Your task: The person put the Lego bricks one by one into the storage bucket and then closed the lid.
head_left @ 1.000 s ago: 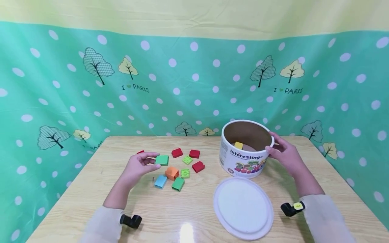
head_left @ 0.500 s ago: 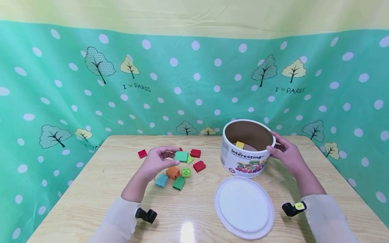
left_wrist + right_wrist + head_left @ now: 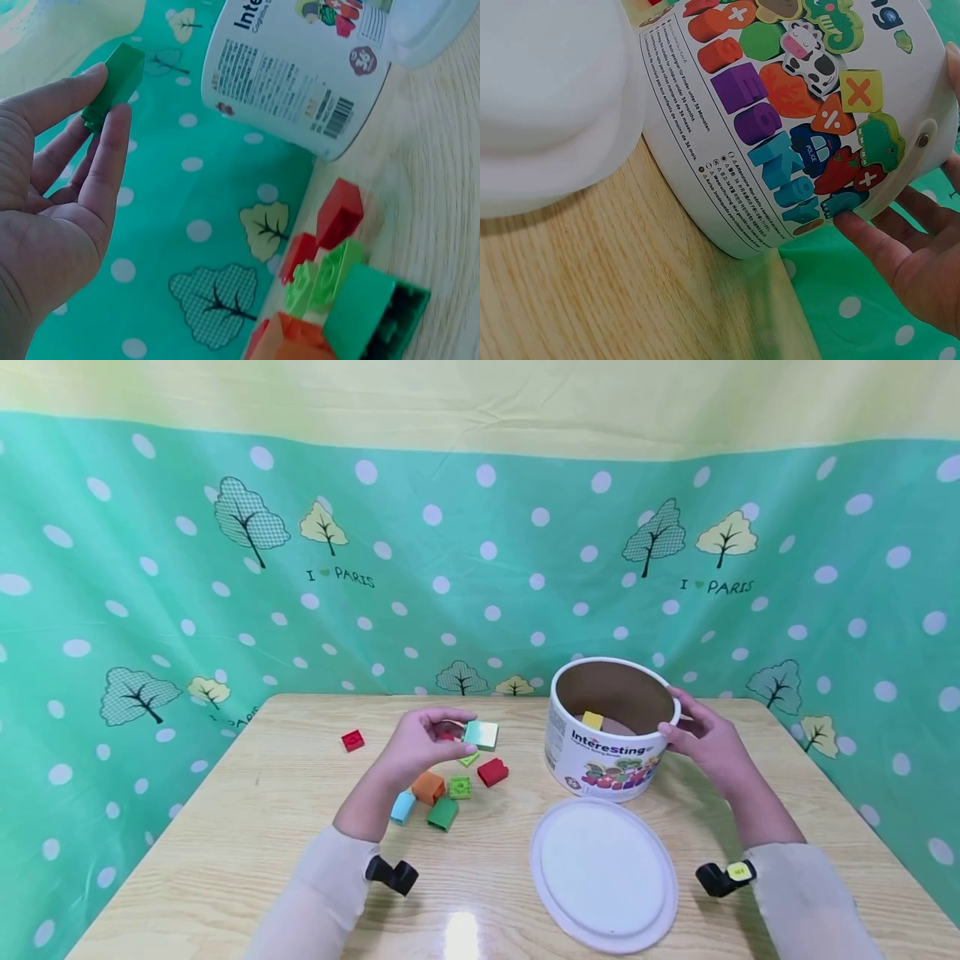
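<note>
In the head view my left hand (image 3: pixel 416 750) pinches a green toy block (image 3: pixel 482 735) between thumb and fingers, held up over the loose blocks. The left wrist view shows the same green block (image 3: pixel 120 75) at the fingertips, raised off the table. My right hand (image 3: pixel 705 745) grips the right side of a white printed bucket (image 3: pixel 600 770) at its rim. Inside the bucket lies a yellow block (image 3: pixel 592 720). From the right wrist, the thumb rests on the bucket's label (image 3: pixel 817 135) beside the handle, with the other fingers partly hidden behind the wall.
Left of the bucket lie an orange block (image 3: pixel 429 787), a blue block (image 3: pixel 402 807), a green block (image 3: pixel 442 813), a light green block (image 3: pixel 460 787) and a red block (image 3: pixel 492 772). Another red block (image 3: pixel 352 741) sits farther left. A white lid (image 3: pixel 603 877) lies before the bucket.
My left hand has carried the green block to the right and slightly farther back, closer to the bucket. The right hand and the bucket stay in place.
</note>
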### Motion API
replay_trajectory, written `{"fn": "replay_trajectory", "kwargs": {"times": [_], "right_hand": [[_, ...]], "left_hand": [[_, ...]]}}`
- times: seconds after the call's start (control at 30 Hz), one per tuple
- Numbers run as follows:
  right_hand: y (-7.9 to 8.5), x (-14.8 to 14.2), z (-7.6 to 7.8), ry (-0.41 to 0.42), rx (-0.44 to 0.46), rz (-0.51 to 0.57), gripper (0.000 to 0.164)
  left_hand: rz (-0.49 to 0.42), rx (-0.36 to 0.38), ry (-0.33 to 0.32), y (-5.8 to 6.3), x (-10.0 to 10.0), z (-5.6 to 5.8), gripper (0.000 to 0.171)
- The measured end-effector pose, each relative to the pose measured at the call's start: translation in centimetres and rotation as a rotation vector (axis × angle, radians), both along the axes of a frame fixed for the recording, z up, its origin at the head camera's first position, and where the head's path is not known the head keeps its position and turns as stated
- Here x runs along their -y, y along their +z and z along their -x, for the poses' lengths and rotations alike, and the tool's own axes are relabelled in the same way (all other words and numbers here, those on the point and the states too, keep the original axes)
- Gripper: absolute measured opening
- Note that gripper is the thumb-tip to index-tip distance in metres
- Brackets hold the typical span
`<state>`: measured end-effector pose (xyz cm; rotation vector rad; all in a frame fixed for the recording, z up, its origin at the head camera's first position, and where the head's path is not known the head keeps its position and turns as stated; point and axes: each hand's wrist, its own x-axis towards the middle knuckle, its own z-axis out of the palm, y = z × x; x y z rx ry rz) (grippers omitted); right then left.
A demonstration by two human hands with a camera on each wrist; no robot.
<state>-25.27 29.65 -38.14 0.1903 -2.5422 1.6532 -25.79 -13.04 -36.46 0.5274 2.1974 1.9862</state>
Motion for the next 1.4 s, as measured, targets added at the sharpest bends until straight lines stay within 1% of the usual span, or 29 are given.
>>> {"fn": "replay_trajectory", "kwargs": {"times": [0.23, 0.47, 0.53, 0.73, 1.0, 1.23, 1.4], "right_hand": [[-0.1, 0.0, 0.1, 0.001, 0.001, -0.012, 0.076], [-0.1, 0.0, 0.1, 0.0, -0.003, -0.012, 0.076], [-0.1, -0.1, 0.1, 0.0, -0.006, -0.012, 0.076], [-0.2, -0.1, 0.1, 0.003, -0.004, -0.004, 0.076], [0.0, -0.1, 0.2, 0.019, -0.009, 0.012, 0.078], [0.3, -0.2, 0.2, 0.033, 0.016, 0.035, 0.083], [0.4, -0.3, 0.2, 0.059, 0.027, 0.042, 0.082]], "left_hand": [[0.018, -0.015, -0.014, 0.6, -1.4, 0.3, 0.046], [-0.043, 0.017, -0.044, 1.1, -2.9, 0.8, 0.043], [-0.048, 0.024, -0.044, 1.3, -3.3, 0.9, 0.042], [0.022, 0.009, -0.002, 1.9, -4.3, 1.3, 0.04], [0.074, -0.005, 0.013, 2.7, -5.5, 1.9, 0.041], [0.08, -0.03, -0.009, 3.2, -6.7, 2.4, 0.039], [0.098, -0.033, -0.036, 3.7, -7.7, 2.9, 0.042]]}}
